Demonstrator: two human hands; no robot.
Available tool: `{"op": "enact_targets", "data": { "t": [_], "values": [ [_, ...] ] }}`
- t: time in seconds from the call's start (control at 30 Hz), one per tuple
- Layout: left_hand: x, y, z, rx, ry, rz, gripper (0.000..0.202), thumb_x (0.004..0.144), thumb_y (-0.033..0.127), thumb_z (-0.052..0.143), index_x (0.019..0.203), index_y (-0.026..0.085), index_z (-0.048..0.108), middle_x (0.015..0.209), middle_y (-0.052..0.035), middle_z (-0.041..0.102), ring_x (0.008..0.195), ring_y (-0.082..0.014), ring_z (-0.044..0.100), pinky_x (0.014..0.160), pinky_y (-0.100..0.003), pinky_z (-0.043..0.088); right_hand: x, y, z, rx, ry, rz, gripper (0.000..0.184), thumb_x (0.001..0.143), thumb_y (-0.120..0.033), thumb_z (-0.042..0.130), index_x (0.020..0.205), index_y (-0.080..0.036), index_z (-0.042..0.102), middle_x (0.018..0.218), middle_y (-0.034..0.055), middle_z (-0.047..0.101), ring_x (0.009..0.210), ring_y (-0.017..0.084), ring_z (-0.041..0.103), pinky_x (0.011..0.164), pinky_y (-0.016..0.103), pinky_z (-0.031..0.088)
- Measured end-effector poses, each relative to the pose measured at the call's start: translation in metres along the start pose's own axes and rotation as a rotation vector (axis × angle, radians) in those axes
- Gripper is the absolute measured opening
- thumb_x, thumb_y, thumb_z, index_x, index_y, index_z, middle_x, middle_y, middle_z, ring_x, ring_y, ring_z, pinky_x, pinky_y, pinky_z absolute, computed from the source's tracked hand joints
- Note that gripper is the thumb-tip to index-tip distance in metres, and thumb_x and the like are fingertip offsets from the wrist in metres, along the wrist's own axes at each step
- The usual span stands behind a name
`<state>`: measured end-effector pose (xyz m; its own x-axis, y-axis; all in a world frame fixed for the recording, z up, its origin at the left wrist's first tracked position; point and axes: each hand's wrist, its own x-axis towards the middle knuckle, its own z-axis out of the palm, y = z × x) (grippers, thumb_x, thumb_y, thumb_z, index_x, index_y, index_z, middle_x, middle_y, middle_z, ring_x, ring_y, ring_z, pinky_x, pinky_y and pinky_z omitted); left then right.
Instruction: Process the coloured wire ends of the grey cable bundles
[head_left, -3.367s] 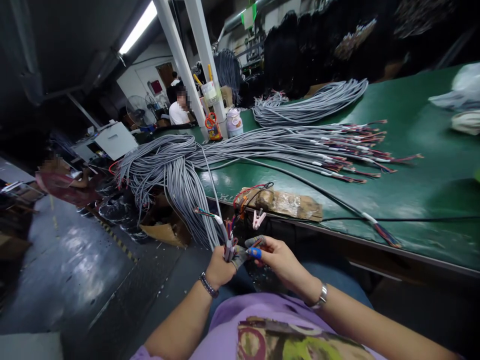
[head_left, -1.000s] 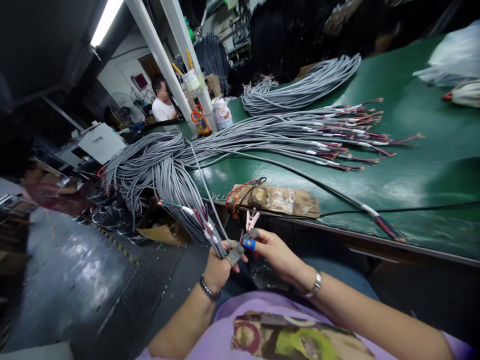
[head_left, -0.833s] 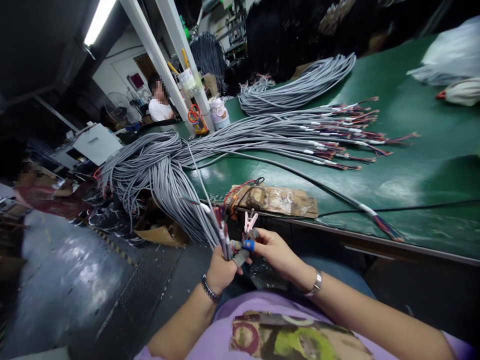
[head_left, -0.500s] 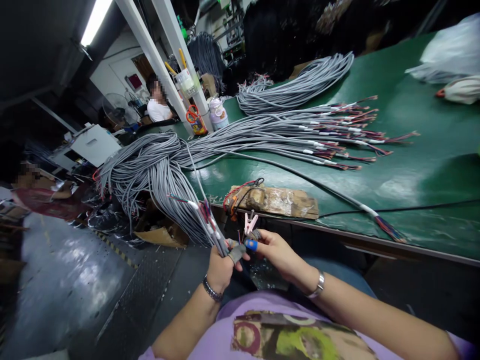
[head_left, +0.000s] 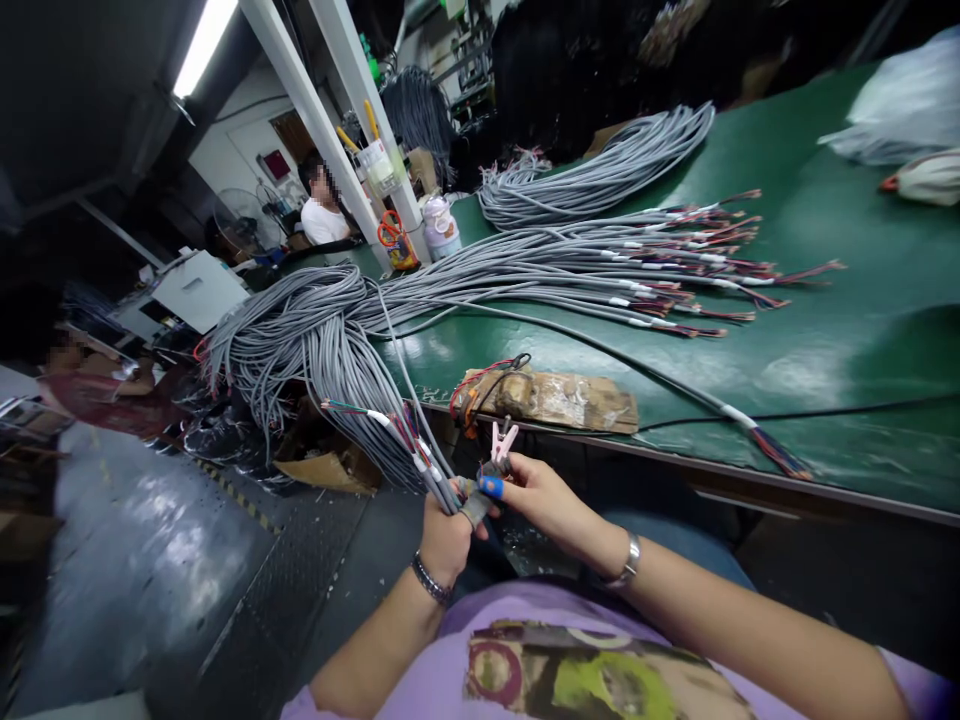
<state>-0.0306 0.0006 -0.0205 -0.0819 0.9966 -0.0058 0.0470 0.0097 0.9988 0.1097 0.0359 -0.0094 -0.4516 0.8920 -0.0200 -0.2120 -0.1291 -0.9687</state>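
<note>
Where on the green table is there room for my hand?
The biggest bare patch of green table is on the right, between the wire ends, plastic bag and black cord. A smaller one lies between the wooden board and lone gray cable. It's crowded on the left, under the cable heap, and around the pink clip by the right hand.

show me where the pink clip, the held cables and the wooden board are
Pink clip [head_left: 502,446]: head view, on its middle
Held cables [head_left: 426,467]: head view, near their white bands
Wooden board [head_left: 566,402]: head view, middle of its upper face
</note>
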Motion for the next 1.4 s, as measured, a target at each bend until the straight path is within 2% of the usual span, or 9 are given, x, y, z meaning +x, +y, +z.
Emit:
{"op": "enact_targets", "data": {
  "t": [0.2, 0.27, 0.37, 0.53, 0.73, 0.97, 1.23, 1.3, 1.4],
  "values": [
    [0.001, 0.006, -0.008, 0.115, -0.141, -0.139, 0.026, 0.064, 0.033, 0.075, 0.062, 0.013, 0.058, 0.051, 0.0006, 0.060, 0.036, -0.0078, 0.048, 0.036, -0.018, 0.035, 0.002, 0.005, 0.001, -0.137, -0.087, -0.026, 0.032, 0.072, -0.047, 0.066, 0.068, -0.017, 0.053, 0.056, -0.0017, 0.056, 0.048, 0.011, 0.049, 0.047, 0.024, 0.037],
    [0.001, 0.008, -0.008, 0.093, -0.134, -0.152, 0.027, 0.063, 0.034, 0.075, 0.061, 0.013, 0.058, 0.051, 0.0005, 0.060, 0.036, -0.0076, 0.047, 0.036, -0.018, 0.035, 0.001, 0.007, 0.001, -0.155, -0.093, -0.044, 0.031, 0.074, -0.046, 0.064, 0.069, -0.018, 0.053, 0.056, -0.0018, 0.056, 0.049, 0.012, 0.050, 0.048, 0.025, 0.038],
    [-0.001, 0.008, -0.005, -0.008, -0.074, -0.118, 0.027, 0.065, 0.036, 0.073, 0.062, 0.014, 0.058, 0.052, 0.0000, 0.061, 0.036, -0.0073, 0.047, 0.036, -0.018, 0.035, 0.000, 0.006, 0.004, -0.103, -0.013, -0.035, 0.032, 0.075, -0.050, 0.061, 0.074, -0.019, 0.052, 0.055, -0.0031, 0.054, 0.050, 0.012, 0.049, 0.050, 0.025, 0.038],
    [-0.001, 0.006, -0.001, -0.114, -0.005, -0.052, 0.024, 0.069, 0.034, 0.070, 0.064, 0.013, 0.060, 0.054, -0.0009, 0.063, 0.038, -0.0072, 0.048, 0.038, -0.018, 0.035, -0.001, 0.005, 0.011, 0.026, 0.053, 0.025, 0.033, 0.077, -0.050, 0.058, 0.074, -0.019, 0.049, 0.053, -0.0043, 0.051, 0.050, 0.010, 0.043, 0.050, 0.024, 0.033],
    [0.000, 0.008, -0.005, 0.009, -0.115, -0.111, 0.026, 0.067, 0.034, 0.073, 0.059, 0.013, 0.060, 0.051, -0.0004, 0.061, 0.037, -0.0068, 0.047, 0.037, -0.017, 0.035, 0.001, 0.007, 0.012, 0.003, 0.048, 0.031, 0.034, 0.073, -0.051, 0.062, 0.076, -0.019, 0.050, 0.057, -0.0043, 0.052, 0.047, 0.010, 0.045, 0.047, 0.025, 0.035],
    [0.000, 0.002, -0.006, -0.026, -0.056, -0.097, 0.027, 0.066, 0.037, 0.073, 0.062, 0.014, 0.060, 0.052, -0.0003, 0.062, 0.037, -0.0074, 0.048, 0.037, -0.018, 0.035, 0.005, 0.005, 0.005, -0.031, -0.057, 0.011, 0.035, 0.071, -0.049, 0.066, 0.074, -0.017, 0.053, 0.061, -0.0024, 0.055, 0.051, 0.010, 0.048, 0.052, 0.025, 0.038],
    [0.000, 0.004, 0.001, -0.073, 0.011, -0.044, 0.027, 0.069, 0.037, 0.070, 0.061, 0.013, 0.061, 0.055, -0.0022, 0.064, 0.040, -0.0077, 0.049, 0.039, -0.019, 0.037, 0.003, 0.012, 0.008, 0.252, 0.028, 0.130, 0.037, 0.067, -0.048, 0.071, 0.075, -0.017, 0.051, 0.053, -0.0046, 0.052, 0.048, 0.008, 0.043, 0.049, 0.023, 0.029],
    [0.001, 0.005, 0.000, -0.055, -0.011, -0.049, 0.028, 0.069, 0.038, 0.070, 0.061, 0.013, 0.060, 0.055, -0.0025, 0.064, 0.039, -0.0077, 0.049, 0.039, -0.019, 0.037, 0.003, 0.012, 0.008, 0.280, 0.031, 0.141, 0.038, 0.066, -0.047, 0.072, 0.074, -0.017, 0.051, 0.053, -0.0042, 0.053, 0.048, 0.008, 0.044, 0.049, 0.023, 0.028],
    [0.003, 0.009, -0.005, 0.019, -0.113, -0.107, 0.030, 0.069, 0.041, 0.070, 0.061, 0.013, 0.061, 0.055, -0.0034, 0.065, 0.037, -0.0074, 0.048, 0.038, -0.018, 0.036, 0.003, 0.007, 0.006, 0.177, -0.004, 0.103, 0.037, 0.068, -0.049, 0.070, 0.072, -0.017, 0.052, 0.050, -0.0040, 0.053, 0.045, 0.008, 0.045, 0.048, 0.024, 0.028]
  ]
}}
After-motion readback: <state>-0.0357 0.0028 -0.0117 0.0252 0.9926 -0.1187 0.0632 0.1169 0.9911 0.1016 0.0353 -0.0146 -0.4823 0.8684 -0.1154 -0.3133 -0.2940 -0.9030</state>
